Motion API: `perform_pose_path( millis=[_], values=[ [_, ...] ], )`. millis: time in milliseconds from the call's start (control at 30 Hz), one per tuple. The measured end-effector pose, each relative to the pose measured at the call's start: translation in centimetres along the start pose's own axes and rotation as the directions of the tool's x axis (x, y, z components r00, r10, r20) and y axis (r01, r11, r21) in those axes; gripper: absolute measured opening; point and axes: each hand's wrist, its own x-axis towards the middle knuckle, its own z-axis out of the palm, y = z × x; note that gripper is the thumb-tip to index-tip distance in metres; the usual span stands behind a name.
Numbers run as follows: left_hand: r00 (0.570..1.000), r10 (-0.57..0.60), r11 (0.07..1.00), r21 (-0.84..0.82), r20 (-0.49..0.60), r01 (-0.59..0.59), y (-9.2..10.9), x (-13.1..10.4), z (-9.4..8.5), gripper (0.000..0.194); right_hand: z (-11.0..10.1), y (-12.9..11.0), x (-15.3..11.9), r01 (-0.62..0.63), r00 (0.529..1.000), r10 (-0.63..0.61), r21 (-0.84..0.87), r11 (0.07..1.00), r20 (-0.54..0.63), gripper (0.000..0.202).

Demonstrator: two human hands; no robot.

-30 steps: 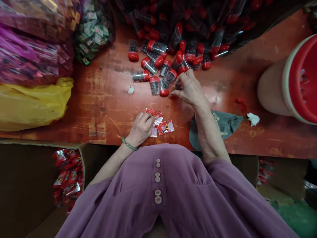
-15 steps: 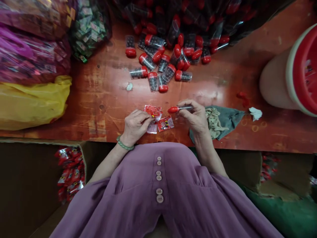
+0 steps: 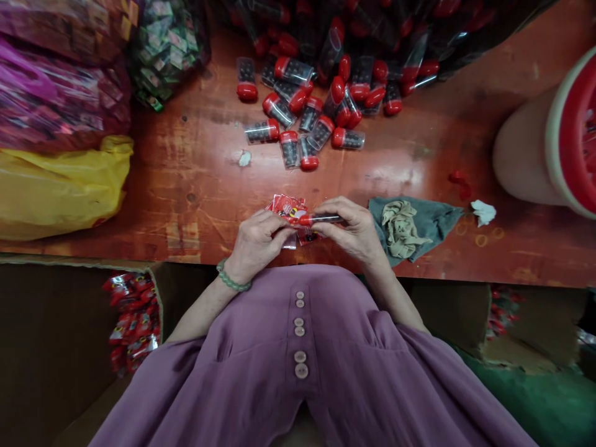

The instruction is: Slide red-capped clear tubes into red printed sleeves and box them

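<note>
Red-capped vial (image 3: 321,218), pinched in the right hand (image 3: 356,231), wanted level entry into the sachet (image 3: 286,208) gripped by the left hand (image 3: 258,243) at nine o'clock.

Red-brown table (image 3: 186,186) bears capped tubes (image 3: 302,118), rag (image 3: 414,223), bags (image 3: 56,186).

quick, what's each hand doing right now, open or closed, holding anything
Left hand: closed on a red packet.
Right hand: closed on a red-capped clear tube, its cap at the packet.

Purple button-front garment (image 3: 298,347), four pale buttons; green bead bracelet (image 3: 231,280) on left wrist.
</note>
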Motion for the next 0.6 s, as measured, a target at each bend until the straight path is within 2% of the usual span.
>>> perform_pose_path(
  millis=[100,200,367,600],
  values=[
    [0.999,-0.03,0.999,-0.018,0.036,0.031,-0.02,-0.01,0.08,0.006,-0.24,-0.29,-0.18,-0.077,0.996,0.078,0.024,0.997,-0.04,0.015],
    [0.997,-0.071,0.995,-0.062,0.034,0.073,-0.02,-0.01,0.12,0.004,-0.17,-0.41,-0.35,-0.126,0.992,0.127,0.064,0.99,-0.006,0.017],
    [0.992,-0.112,0.979,-0.163,0.055,0.12,-0.21,-0.1,0.28,0.005,0.4,0.23,-0.47,-0.084,0.989,0.085,-0.013,0.996,0.119,0.019],
    [0.994,-0.081,0.971,-0.218,0.068,0.094,-0.82,-0.37,0.69,0.004,0.06,0.05,-0.35,-0.037,0.967,0.075,-0.159,0.987,0.244,0.022]
  ],
)
